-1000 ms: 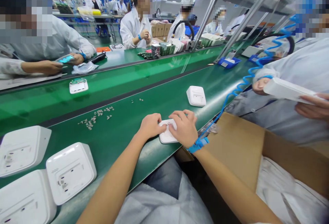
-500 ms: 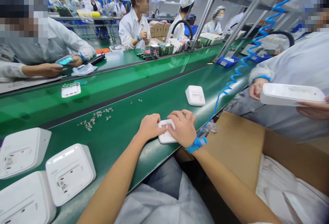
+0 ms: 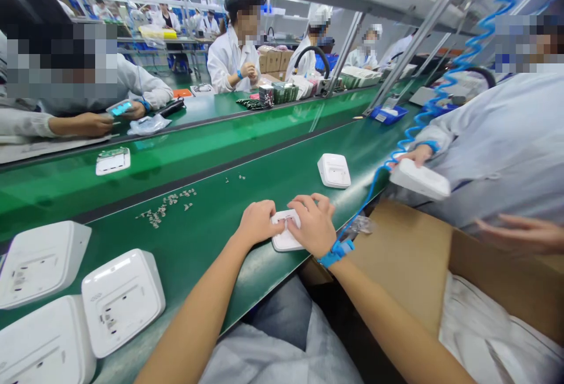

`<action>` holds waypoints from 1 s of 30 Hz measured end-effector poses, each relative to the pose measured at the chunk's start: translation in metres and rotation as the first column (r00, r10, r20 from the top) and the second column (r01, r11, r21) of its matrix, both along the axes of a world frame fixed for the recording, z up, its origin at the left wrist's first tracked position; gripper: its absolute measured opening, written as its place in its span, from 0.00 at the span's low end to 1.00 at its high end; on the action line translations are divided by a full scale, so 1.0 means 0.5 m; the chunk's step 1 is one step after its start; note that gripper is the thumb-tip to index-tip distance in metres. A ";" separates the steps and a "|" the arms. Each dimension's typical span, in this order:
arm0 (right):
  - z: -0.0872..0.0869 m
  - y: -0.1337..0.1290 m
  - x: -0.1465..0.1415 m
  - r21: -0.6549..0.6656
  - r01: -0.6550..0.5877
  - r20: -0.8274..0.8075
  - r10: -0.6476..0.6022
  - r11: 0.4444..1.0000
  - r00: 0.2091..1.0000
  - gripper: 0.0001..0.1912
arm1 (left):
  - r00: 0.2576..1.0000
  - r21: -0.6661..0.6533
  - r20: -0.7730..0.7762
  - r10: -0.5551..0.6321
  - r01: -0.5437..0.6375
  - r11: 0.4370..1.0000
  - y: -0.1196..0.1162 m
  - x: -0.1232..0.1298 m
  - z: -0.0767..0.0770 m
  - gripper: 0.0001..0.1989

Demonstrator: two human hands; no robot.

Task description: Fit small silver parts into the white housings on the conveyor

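A small white plastic housing lies on the green work surface near its front edge, between my two hands. My left hand grips its left side, fingers curled and thumb on the top face. On the other side, my right hand has its thumb on the top face and fingers bent over the far right edge. A blue strap with a coiled cord circles my right wrist. Another white housing stands farther back. Small clear pieces are scattered to the left.
Several larger white housings sit at the lower left. On the conveyor rides a white frame. An open cardboard box is at the right, beside a person holding a white housing. Other workers sit across the line.
My hands keep their hold on the housing. The person at the right has lowered a white housing leftward toward the work surface, one hand off it. The frame on the conveyor has shifted slightly left.
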State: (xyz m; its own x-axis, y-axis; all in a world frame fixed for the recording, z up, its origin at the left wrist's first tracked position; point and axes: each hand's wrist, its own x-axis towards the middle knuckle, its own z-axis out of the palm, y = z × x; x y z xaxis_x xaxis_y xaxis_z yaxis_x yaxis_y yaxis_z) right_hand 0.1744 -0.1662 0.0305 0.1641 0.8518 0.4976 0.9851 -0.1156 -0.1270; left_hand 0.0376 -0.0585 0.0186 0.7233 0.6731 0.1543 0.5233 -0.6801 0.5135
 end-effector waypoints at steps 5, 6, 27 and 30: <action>0.005 -0.006 -0.013 0.178 -0.060 -0.040 0.068 0.982 0.997 0.10 | 0.997 0.036 -0.066 0.027 -0.025 0.999 -0.005 -0.006 0.017 0.10; 0.010 -0.007 -0.011 0.246 -0.076 -0.059 0.093 0.966 0.994 0.08 | 0.994 0.052 -0.097 0.042 -0.037 0.998 -0.009 -0.012 0.024 0.09; -0.079 0.054 0.074 0.128 -0.108 0.063 0.101 0.986 0.993 0.15 | 0.684 0.417 -0.176 0.708 -0.600 0.683 -0.160 -0.246 0.104 0.18; -0.051 0.042 0.038 0.190 -0.220 -0.076 0.238 0.957 0.968 0.13 | 0.858 0.146 0.168 0.486 -0.509 0.848 -0.156 -0.160 0.112 0.15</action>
State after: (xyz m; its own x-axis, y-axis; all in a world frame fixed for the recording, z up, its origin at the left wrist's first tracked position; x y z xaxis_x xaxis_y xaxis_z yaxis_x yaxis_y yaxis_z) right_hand 0.1935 -0.1451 0.0052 0.0300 0.7710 0.6361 0.9644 0.1449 -0.2211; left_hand -0.0425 -0.1367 0.0745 0.2663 0.8898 0.3705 0.7582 -0.4307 0.4895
